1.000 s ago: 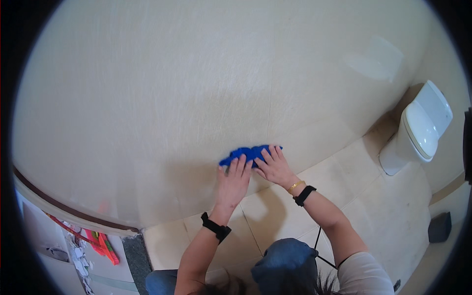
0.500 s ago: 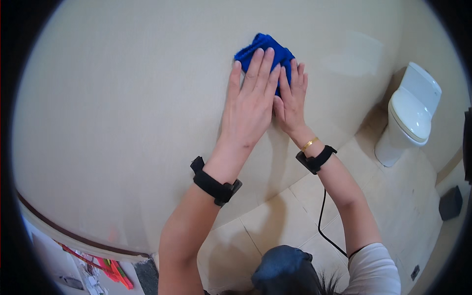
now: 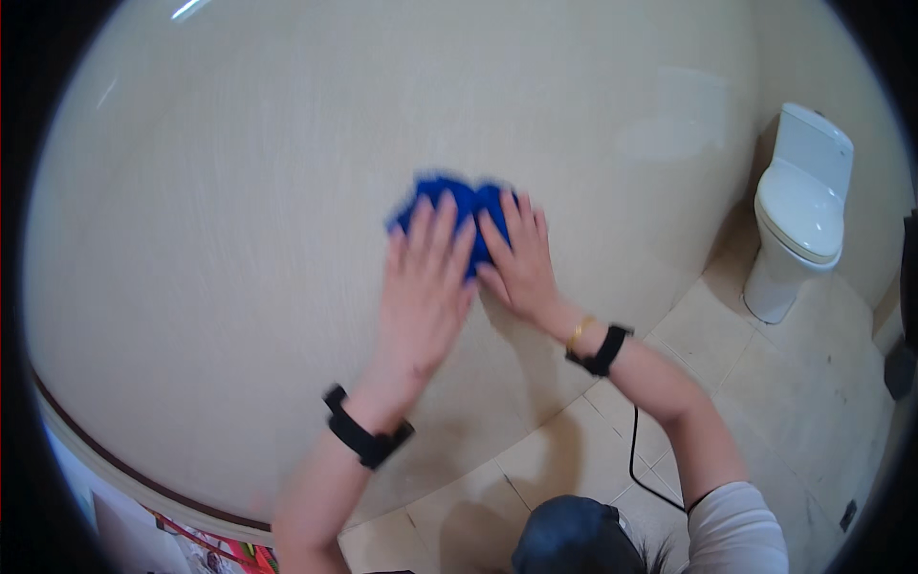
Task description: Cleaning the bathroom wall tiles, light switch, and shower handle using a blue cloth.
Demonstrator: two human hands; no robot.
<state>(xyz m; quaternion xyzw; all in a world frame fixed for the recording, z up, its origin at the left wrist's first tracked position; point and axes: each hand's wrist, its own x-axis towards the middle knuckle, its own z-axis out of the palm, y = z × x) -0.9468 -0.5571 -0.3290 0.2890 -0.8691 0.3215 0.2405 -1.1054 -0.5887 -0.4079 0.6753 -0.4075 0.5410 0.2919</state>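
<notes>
A blue cloth [image 3: 445,196] lies bunched against the pale, glossy wall [image 3: 268,172]. My left hand [image 3: 426,287] presses it flat to the wall, fingers stretched out and a little spread over the cloth. On the cloth's right side rests my right hand [image 3: 524,263], its fingers also extended, the thumb near my left hand. Both hands are open, palms toward the wall, and the left is slightly blurred. Part of the cloth is hidden under the fingers. Each wrist carries a black strap, and a gold bracelet [image 3: 579,333] circles the right one.
A white toilet [image 3: 798,210] stands at the right on the tiled floor [image 3: 755,402]. From my right forearm a black cable [image 3: 633,450] hangs down. A dark cap [image 3: 574,536] shows at the bottom. Past the wall's dark edge [image 3: 143,493], colourful items lie at lower left.
Both hands and the cloth have slid down and to the left along the wall. The cloth now looks more bunched, with two humps at its top. The view has shifted slightly.
</notes>
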